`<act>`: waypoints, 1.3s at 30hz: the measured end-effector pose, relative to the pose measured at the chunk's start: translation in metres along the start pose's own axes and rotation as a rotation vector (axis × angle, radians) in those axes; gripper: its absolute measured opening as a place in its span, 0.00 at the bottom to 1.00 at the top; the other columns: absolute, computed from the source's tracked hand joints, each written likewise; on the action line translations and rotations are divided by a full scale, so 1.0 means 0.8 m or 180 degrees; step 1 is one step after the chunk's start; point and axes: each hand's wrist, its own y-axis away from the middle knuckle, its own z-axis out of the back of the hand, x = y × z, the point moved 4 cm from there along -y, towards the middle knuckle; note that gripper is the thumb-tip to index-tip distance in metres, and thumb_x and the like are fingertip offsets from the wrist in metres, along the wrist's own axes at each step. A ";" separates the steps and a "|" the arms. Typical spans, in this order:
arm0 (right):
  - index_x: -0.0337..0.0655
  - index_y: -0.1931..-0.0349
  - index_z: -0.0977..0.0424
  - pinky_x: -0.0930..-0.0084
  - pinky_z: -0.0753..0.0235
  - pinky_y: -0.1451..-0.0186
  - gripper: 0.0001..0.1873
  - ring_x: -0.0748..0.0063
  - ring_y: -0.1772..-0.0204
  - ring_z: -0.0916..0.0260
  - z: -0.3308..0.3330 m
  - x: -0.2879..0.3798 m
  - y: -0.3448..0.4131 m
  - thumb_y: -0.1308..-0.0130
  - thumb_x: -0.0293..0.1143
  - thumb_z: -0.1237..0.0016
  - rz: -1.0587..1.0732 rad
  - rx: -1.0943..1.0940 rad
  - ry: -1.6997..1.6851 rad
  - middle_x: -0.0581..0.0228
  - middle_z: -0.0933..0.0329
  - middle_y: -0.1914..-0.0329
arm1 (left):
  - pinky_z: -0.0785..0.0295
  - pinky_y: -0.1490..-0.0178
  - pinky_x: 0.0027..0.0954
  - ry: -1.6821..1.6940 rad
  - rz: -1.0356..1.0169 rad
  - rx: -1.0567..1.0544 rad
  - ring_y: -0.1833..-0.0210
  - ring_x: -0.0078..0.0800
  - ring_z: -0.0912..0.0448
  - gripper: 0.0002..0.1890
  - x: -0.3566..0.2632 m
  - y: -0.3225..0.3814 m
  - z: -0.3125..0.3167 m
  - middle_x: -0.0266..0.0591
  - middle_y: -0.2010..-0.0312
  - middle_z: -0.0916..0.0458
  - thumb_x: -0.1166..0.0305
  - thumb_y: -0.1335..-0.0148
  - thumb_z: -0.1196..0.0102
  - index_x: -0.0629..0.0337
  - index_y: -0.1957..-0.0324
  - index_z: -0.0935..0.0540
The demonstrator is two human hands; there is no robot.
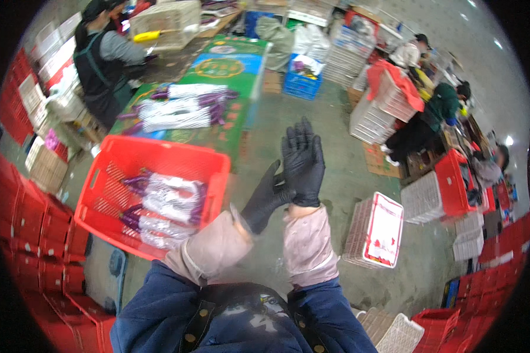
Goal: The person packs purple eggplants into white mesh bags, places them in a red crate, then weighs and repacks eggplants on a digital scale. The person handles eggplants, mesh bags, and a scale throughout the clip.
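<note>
My right hand [303, 163], in a black glove, is raised in front of me with its palm up and fingers extended. My left hand [267, 200], in a matching black glove, meets the heel of the right hand near the wrist. Its thumb stands apart, and no object shows in either hand. To the left, a red plastic crate [223, 176] holds bundles of purple eggplants [172, 196] in white-striped wrapping. More wrapped eggplant bundles [176, 114] lie beyond it on a table with a green printed cover [243, 88].
A person [108, 57] in an apron stands at the table's far left. A blue crate [302, 81] is on the floor ahead. A pale basket with a white-and-red top [384, 231] stands at right, and red crates [31, 229] are stacked at left. Other people [437, 108] work at right.
</note>
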 end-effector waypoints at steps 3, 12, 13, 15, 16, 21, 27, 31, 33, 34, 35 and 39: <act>0.38 0.34 0.42 0.63 0.42 0.30 0.25 0.62 0.37 0.36 0.012 0.071 0.004 0.27 0.41 0.64 0.0016 0.0323 -0.1144 0.55 0.31 0.40 | 0.35 0.38 0.31 -0.0108 0.0134 0.0556 0.41 0.29 0.31 0.27 0.072 -0.037 -0.069 0.43 0.41 0.30 0.74 0.40 0.42 0.62 0.38 0.33; 0.44 0.36 0.38 0.57 0.50 0.29 0.30 0.53 0.32 0.45 0.091 0.155 -0.111 0.41 0.29 0.50 0.3048 -0.0806 0.6553 0.55 0.37 0.36 | 0.31 0.40 0.32 0.1073 0.2161 0.0698 0.45 0.30 0.25 0.21 0.248 -0.128 -0.070 0.42 0.49 0.23 0.63 0.35 0.45 0.64 0.44 0.27; 0.44 0.36 0.38 0.54 0.52 0.29 0.30 0.51 0.32 0.46 0.098 0.154 -0.138 0.41 0.30 0.50 0.3090 -0.0509 0.6898 0.55 0.38 0.35 | 0.31 0.39 0.33 0.1445 0.2336 0.0734 0.44 0.31 0.25 0.21 0.266 -0.152 -0.066 0.44 0.48 0.23 0.62 0.34 0.46 0.64 0.44 0.27; 0.45 0.36 0.38 0.51 0.54 0.29 0.31 0.49 0.32 0.47 0.114 0.149 -0.197 0.42 0.31 0.49 0.2970 0.0088 0.7688 0.54 0.38 0.35 | 0.31 0.39 0.32 0.1889 0.1938 0.1030 0.44 0.32 0.25 0.22 0.289 -0.212 -0.064 0.44 0.47 0.23 0.60 0.34 0.47 0.64 0.43 0.28; 0.45 0.36 0.38 0.49 0.54 0.28 0.31 0.48 0.32 0.47 0.123 0.155 -0.228 0.43 0.32 0.49 0.2862 -0.0022 0.7593 0.54 0.38 0.35 | 0.32 0.39 0.33 0.1672 0.2113 0.0695 0.43 0.32 0.27 0.22 0.298 -0.250 -0.051 0.42 0.47 0.27 0.67 0.34 0.47 0.61 0.40 0.32; 0.44 0.38 0.36 0.53 0.53 0.27 0.31 0.51 0.36 0.40 0.169 0.217 -0.391 0.42 0.38 0.46 0.2560 -0.0971 0.6064 0.52 0.33 0.42 | 0.33 0.41 0.29 -0.0121 0.0074 0.0647 0.44 0.27 0.30 0.22 0.199 -0.495 -0.019 0.37 0.44 0.30 0.66 0.31 0.53 0.59 0.37 0.35; 0.37 0.40 0.33 0.69 0.42 0.32 0.20 0.69 0.37 0.38 0.207 0.140 -0.500 0.28 0.37 0.60 -0.0511 0.0916 0.2033 0.59 0.31 0.39 | 0.42 0.32 0.49 0.2432 -0.0528 0.1371 0.36 0.42 0.32 0.26 0.038 -0.734 -0.029 0.48 0.42 0.28 0.56 0.31 0.57 0.65 0.38 0.33; 0.39 0.45 0.30 0.77 0.32 0.42 0.22 0.78 0.47 0.31 0.228 0.097 -0.593 0.33 0.41 0.49 -0.1456 0.0665 0.1384 0.65 0.27 0.48 | 0.45 0.30 0.47 0.3018 -0.0042 0.0632 0.36 0.43 0.33 0.28 0.051 -0.882 -0.004 0.51 0.41 0.28 0.54 0.34 0.53 0.67 0.40 0.31; 0.39 0.48 0.29 0.80 0.29 0.49 0.25 0.80 0.54 0.29 0.243 0.113 -0.643 0.38 0.46 0.45 -0.1409 0.0742 0.1160 0.68 0.24 0.55 | 0.41 0.32 0.43 0.2817 -0.0256 0.0147 0.41 0.42 0.29 0.28 0.050 -0.979 0.020 0.50 0.45 0.25 0.51 0.35 0.55 0.67 0.46 0.26; 0.38 0.48 0.29 0.79 0.29 0.49 0.25 0.79 0.54 0.28 0.255 0.123 -0.673 0.38 0.46 0.44 -0.1385 0.0552 0.1435 0.68 0.24 0.55 | 0.38 0.35 0.44 0.2278 -0.0488 -0.0312 0.45 0.43 0.27 0.25 0.045 -1.034 0.030 0.48 0.48 0.23 0.51 0.35 0.55 0.64 0.50 0.23; 0.38 0.48 0.29 0.79 0.29 0.49 0.25 0.78 0.55 0.28 0.260 0.133 -0.708 0.38 0.46 0.44 -0.1165 0.0589 0.1545 0.67 0.24 0.55 | 0.33 0.41 0.40 0.1747 -0.0832 -0.0209 0.49 0.40 0.25 0.21 0.037 -1.080 0.031 0.46 0.52 0.22 0.53 0.34 0.54 0.59 0.52 0.22; 0.38 0.45 0.32 0.78 0.30 0.45 0.29 0.77 0.48 0.30 0.288 0.159 -0.840 0.40 0.45 0.41 -0.1095 0.0791 0.0587 0.65 0.27 0.49 | 0.31 0.50 0.30 -0.2522 -0.3451 -0.1314 0.56 0.34 0.24 0.17 0.015 -1.218 -0.024 0.41 0.57 0.22 0.63 0.39 0.44 0.60 0.50 0.23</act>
